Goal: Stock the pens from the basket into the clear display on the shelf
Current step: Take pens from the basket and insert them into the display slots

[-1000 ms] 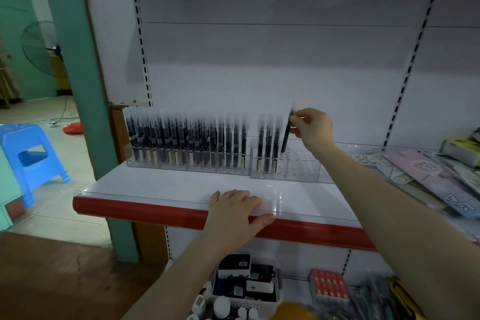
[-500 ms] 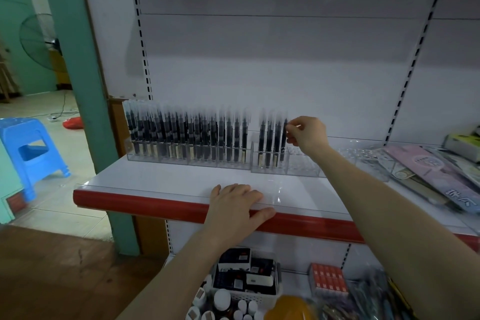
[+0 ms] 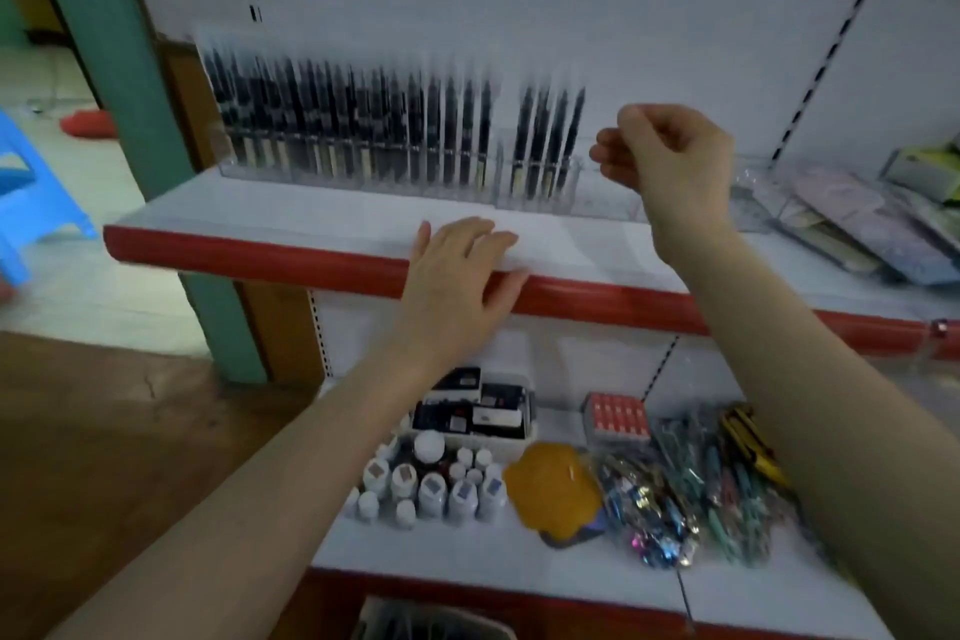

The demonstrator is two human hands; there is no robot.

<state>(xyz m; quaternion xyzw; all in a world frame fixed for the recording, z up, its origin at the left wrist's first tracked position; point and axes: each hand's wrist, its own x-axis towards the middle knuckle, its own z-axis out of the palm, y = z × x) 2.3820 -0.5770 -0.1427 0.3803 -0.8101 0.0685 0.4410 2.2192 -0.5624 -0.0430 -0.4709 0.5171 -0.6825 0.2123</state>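
The whole view is smeared by motion, so the dark pens [image 3: 395, 130] standing in the clear display [image 3: 524, 187] read as streaked upright bars and cannot be counted; the display's clear walls are hard to trace, and its right end is hidden behind the right hand [image 3: 670, 156]. A dark basket [image 3: 431, 621] shows only as a cut-off corner at the bottom edge, below the display, its contents too dim to make out. The display stands at the back of the white shelf [image 3: 311, 218] with the red front edge, the pens filling its left stretch, then a narrow gap, then four more pens. The right hand hovers just right of those four pens, raised above the shelf, wrist bent, fingers curled in with thumb and fingertips close together; it holds nothing that can be seen. The left hand [image 3: 457, 270] lies in front of the display on the shelf's front lip, fingers straight and laid flat, thumb hooked over the red edge. On the lower shelf beneath the display sit small white bottles [image 3: 426, 483] and a white bin [image 3: 478, 413] of boxes.
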